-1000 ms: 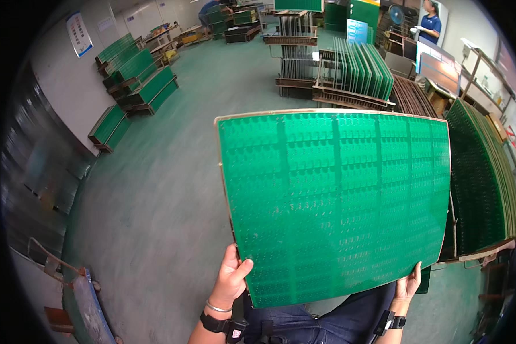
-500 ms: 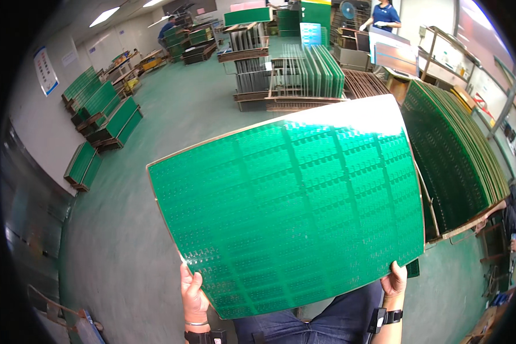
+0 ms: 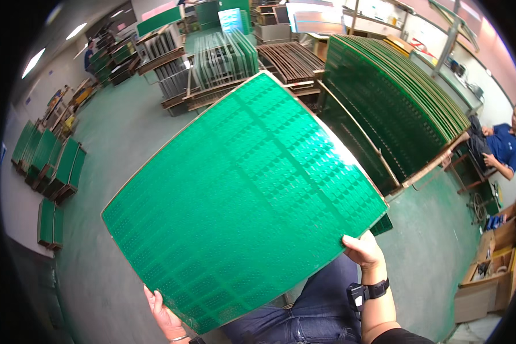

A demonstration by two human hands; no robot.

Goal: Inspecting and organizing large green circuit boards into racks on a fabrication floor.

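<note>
A large green circuit board panel with pale edges is tilted in front of me, held between both hands. My left hand grips its lower left edge, fingers closed, thumb on the face. On the lower right edge my right hand is closed, its thumb pressed on the face and its other fingers hidden behind. Rows of small repeated patterns cover the board, and light glares along its right side. Beyond its right edge stands a rack of upright green panels. A small dark green piece shows behind the panel's right corner.
Brown slotted racks and a rack of spaced panels stand ahead. Green panel stacks line the left wall. At far right a person in blue sits beside a wooden shelf unit. Green floor lies between.
The view has swung to the right, bringing the seated person further in. The panel, still in both hands, has tilted more, its right side turned downward.
</note>
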